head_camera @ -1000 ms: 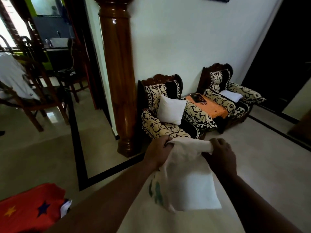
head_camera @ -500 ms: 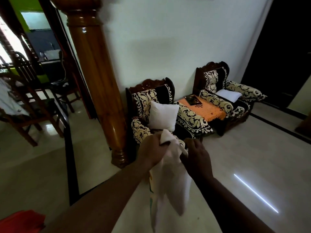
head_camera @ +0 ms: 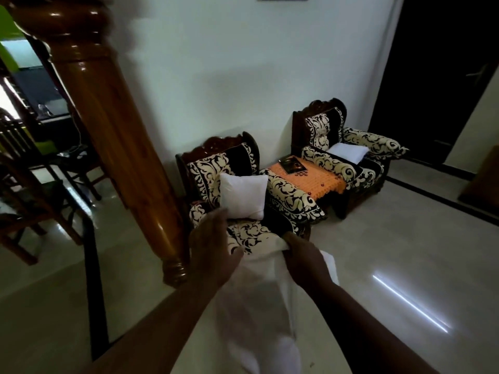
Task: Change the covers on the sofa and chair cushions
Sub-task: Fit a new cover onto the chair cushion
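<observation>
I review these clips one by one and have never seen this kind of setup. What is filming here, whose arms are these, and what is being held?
No machine is involved: a person wears a wide-angle camera on the head, looking forward and down, so the two bare forearms are their own. The right hand grips the top edge of a white cushion cover, which hangs down between the arms. The left hand is open beside it, fingers straight. Ahead stand two patterned armchairs, each with a bare white cushion: the near cushion stands upright, the far cushion lies flat. Between the chairs is a small table with an orange cloth. A wooden pillar stands on the left.
</observation>
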A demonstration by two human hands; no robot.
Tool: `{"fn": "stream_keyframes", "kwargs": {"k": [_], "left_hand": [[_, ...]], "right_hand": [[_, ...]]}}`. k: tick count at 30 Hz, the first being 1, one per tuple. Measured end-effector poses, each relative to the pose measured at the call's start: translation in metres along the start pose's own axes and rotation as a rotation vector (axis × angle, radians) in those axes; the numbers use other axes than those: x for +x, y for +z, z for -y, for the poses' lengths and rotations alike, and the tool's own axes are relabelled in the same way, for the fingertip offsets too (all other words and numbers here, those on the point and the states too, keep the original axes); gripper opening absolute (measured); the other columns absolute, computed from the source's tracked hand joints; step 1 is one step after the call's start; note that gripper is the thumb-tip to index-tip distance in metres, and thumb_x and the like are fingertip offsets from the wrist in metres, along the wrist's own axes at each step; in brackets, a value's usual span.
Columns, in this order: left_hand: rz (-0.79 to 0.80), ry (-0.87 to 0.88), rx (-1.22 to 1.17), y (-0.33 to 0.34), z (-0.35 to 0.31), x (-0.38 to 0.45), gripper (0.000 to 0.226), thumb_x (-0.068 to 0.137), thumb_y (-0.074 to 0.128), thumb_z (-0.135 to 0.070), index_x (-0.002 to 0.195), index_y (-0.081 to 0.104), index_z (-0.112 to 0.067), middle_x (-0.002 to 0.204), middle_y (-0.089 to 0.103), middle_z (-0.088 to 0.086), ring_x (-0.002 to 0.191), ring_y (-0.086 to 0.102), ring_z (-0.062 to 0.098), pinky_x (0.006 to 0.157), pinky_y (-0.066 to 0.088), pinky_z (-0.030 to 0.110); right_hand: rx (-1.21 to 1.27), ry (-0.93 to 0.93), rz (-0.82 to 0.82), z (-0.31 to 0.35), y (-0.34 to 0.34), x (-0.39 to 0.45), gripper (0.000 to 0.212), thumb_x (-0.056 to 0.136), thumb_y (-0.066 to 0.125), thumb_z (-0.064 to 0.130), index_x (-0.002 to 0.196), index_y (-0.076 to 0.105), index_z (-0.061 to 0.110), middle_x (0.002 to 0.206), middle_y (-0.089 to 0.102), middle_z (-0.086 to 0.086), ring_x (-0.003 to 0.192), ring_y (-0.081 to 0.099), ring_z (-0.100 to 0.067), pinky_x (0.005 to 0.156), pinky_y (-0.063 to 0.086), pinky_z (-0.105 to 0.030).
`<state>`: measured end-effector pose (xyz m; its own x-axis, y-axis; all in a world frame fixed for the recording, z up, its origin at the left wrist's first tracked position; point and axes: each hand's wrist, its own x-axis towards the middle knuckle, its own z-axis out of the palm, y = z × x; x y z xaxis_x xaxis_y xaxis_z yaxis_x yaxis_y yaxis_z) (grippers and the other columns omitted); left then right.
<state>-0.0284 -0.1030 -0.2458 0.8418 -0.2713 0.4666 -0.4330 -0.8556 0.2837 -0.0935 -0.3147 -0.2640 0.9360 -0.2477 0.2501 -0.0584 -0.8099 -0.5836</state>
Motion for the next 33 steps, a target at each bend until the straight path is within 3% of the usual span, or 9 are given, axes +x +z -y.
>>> {"fn": "stream_keyframes", "kwargs": {"k": [2,5,8,12,17,19,21,29,33], "left_hand": [[0.193,0.194,0.091,0.013,-0.016,0.006,0.078,0.079,0.066,-0.063,0.145,0.042,-0.027,0.141,0.053,0.003,0.132,0.048,0.026,0.107,0.036,0.049],[0.517,0.118,-0.063,0.024,-0.034,0.009,0.047,0.095,0.049,-0.059,0.133,0.056,-0.033,0.131,0.061,-0.007,0.120,0.058,0.018,0.098,0.036,0.032],[0.573,-0.004,-0.357,0.040,-0.051,-0.002,0.058,0.091,0.056,-0.063,0.140,0.047,-0.034,0.127,0.046,-0.018,0.112,0.051,0.005,0.086,0.036,0.018],[0.649,-0.019,-0.288,0.076,-0.053,0.001,0.049,0.094,0.053,-0.062,0.134,0.053,-0.033,0.128,0.058,-0.013,0.114,0.056,0.009,0.086,0.037,0.021],[0.501,-0.205,-0.506,0.107,-0.034,0.054,0.011,0.100,0.053,-0.027,0.104,0.062,-0.022,0.100,0.068,0.001,0.087,0.063,0.016,0.064,0.038,0.018],[0.405,-0.383,-0.629,0.112,-0.018,0.085,0.007,0.098,0.055,-0.023,0.102,0.061,-0.023,0.099,0.068,-0.001,0.086,0.062,0.018,0.064,0.039,0.025],[0.374,-0.380,-0.595,0.117,-0.001,0.114,0.012,0.098,0.054,-0.023,0.107,0.061,-0.021,0.101,0.067,0.001,0.094,0.062,0.026,0.070,0.039,0.030],[0.356,-0.395,-0.232,0.135,0.111,0.190,0.021,0.097,0.054,-0.029,0.113,0.055,-0.016,0.110,0.066,0.013,0.098,0.063,0.037,0.078,0.051,0.043],[0.435,-0.425,-0.126,0.148,0.137,0.204,0.039,0.103,0.046,-0.040,0.120,0.059,-0.009,0.118,0.066,0.018,0.108,0.062,0.039,0.085,0.047,0.042]], "right_hand": [[0.033,-0.053,0.030,0.004,-0.003,0.010,0.032,0.090,0.052,0.014,0.117,0.062,0.027,0.106,0.071,-0.002,0.095,0.067,-0.025,0.069,0.040,-0.028],[0.010,-0.051,0.004,0.005,-0.010,0.023,0.032,0.090,0.053,0.014,0.118,0.061,0.028,0.105,0.072,-0.003,0.093,0.067,-0.026,0.068,0.046,-0.032],[-0.027,0.004,-0.065,-0.004,-0.014,0.037,0.029,0.094,0.054,0.015,0.119,0.063,0.026,0.102,0.073,-0.005,0.089,0.068,-0.029,0.064,0.043,-0.031],[-0.022,0.032,-0.054,-0.012,-0.015,0.050,0.028,0.091,0.059,0.016,0.115,0.064,0.028,0.103,0.073,-0.002,0.089,0.067,-0.026,0.066,0.044,-0.029],[-0.196,0.021,-0.119,-0.041,-0.013,0.066,0.022,0.088,0.071,0.034,0.107,0.059,0.032,0.093,0.071,0.010,0.072,0.065,-0.016,0.060,0.039,-0.027],[-0.431,0.031,-0.021,-0.065,-0.008,0.070,0.025,0.088,0.068,0.035,0.107,0.052,0.033,0.096,0.067,0.010,0.073,0.067,-0.021,0.057,0.040,-0.028],[-0.553,0.116,0.046,-0.088,-0.002,0.070,0.023,0.090,0.061,0.028,0.106,0.046,0.032,0.099,0.061,0.007,0.080,0.067,-0.025,0.057,0.043,-0.032],[-0.394,0.674,0.193,-0.129,0.016,0.107,0.015,0.095,0.061,0.035,0.094,0.064,0.020,0.103,0.067,-0.006,0.100,0.065,-0.027,0.074,0.046,-0.031],[-0.136,0.690,0.216,-0.104,0.036,0.160,0.016,0.092,0.071,0.024,0.078,0.064,0.020,0.078,0.064,-0.006,0.066,0.065,-0.024,0.055,0.054,-0.031]]}}
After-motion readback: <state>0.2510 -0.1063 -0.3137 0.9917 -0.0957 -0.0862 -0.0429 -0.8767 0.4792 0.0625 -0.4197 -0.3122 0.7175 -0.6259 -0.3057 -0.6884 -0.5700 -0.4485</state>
